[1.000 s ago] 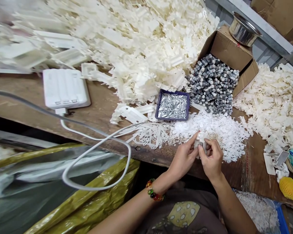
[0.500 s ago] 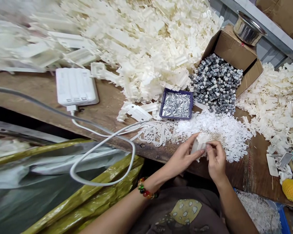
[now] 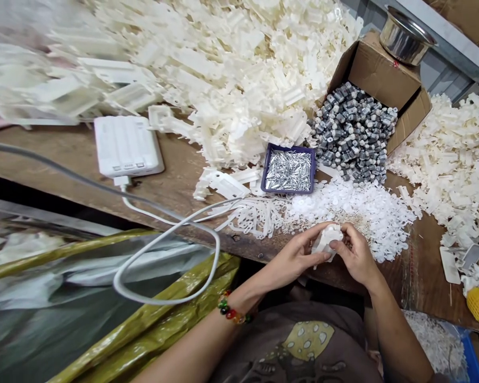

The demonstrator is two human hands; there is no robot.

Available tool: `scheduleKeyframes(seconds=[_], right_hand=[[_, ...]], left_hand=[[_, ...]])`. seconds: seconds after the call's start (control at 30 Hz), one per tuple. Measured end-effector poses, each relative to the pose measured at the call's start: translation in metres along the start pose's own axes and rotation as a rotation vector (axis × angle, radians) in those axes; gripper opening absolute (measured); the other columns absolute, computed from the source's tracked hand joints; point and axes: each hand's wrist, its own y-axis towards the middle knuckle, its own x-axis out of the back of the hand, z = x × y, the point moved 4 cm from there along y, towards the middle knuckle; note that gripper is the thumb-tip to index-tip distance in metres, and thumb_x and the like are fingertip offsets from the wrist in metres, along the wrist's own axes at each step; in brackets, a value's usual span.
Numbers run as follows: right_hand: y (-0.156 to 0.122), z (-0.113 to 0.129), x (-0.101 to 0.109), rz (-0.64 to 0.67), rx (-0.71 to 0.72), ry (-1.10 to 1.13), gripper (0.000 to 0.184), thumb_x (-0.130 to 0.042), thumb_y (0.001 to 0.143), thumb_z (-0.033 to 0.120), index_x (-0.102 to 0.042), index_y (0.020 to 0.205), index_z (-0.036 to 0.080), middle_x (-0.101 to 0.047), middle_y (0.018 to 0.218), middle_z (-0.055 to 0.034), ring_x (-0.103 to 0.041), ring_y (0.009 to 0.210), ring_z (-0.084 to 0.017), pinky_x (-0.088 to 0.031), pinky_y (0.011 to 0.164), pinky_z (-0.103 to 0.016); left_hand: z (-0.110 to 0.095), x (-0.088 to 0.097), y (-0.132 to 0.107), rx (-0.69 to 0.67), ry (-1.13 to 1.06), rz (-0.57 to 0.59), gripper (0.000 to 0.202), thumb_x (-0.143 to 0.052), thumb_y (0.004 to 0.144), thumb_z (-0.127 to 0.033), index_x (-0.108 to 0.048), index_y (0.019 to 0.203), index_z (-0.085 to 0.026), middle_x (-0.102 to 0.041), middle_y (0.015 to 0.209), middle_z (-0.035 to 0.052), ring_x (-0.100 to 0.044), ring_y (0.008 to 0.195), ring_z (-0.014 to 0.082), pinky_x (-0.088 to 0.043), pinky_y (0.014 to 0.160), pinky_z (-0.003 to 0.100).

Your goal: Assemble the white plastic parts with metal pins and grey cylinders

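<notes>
Both my hands meet over the front edge of the wooden table. My left hand is closed round a small white plastic part, thumb underneath and fingers on top. My right hand pinches the same part from the right with thumb and fingertips. Just beyond my hands lies a spread of small white plastic discs. A purple tray of shiny metal pins sits behind the discs. An open cardboard box spills grey metal cylinders.
A huge heap of cream plastic parts covers the back of the table, with more at the right. A white power bank with a looping cable lies left. A steel bowl tops the box. Yellow-green bags hang below.
My hands have stayed together on the white part, turning it and dropping slightly toward me. The view has shifted a little, nothing on the table has moved.
</notes>
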Motion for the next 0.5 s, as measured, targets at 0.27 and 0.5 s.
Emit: scheduleKeyframes(seconds=[0.27, 0.5], right_hand=[[0.002, -0.003, -0.008, 0.045, -0.112, 0.266, 0.028, -0.051, 0.081, 0.048, -0.050, 0.084, 0.020, -0.049, 0.067, 0.0030, -0.043, 0.054, -0.010, -0.034, 0.050, -0.022], [0.002, 0.002, -0.010, 0.082, -0.166, 0.412, 0.024, -0.052, 0.083, 0.042, -0.048, 0.075, 0.019, -0.048, 0.061, 0.0044, -0.045, 0.052, -0.008, -0.035, 0.048, -0.019]], left_hand=[[0.021, 0.006, 0.003, 0.156, -0.430, 0.094, 0.058, -0.071, 0.068, -0.015, -0.052, 0.122, -0.020, -0.066, 0.097, 0.0055, -0.062, 0.083, 0.0183, -0.050, 0.073, 0.028], [0.032, 0.007, 0.003, 0.206, -0.716, 0.274, 0.038, -0.069, 0.069, -0.013, -0.059, 0.105, -0.017, -0.068, 0.087, 0.0080, -0.067, 0.077, 0.0241, -0.056, 0.057, 0.029]])
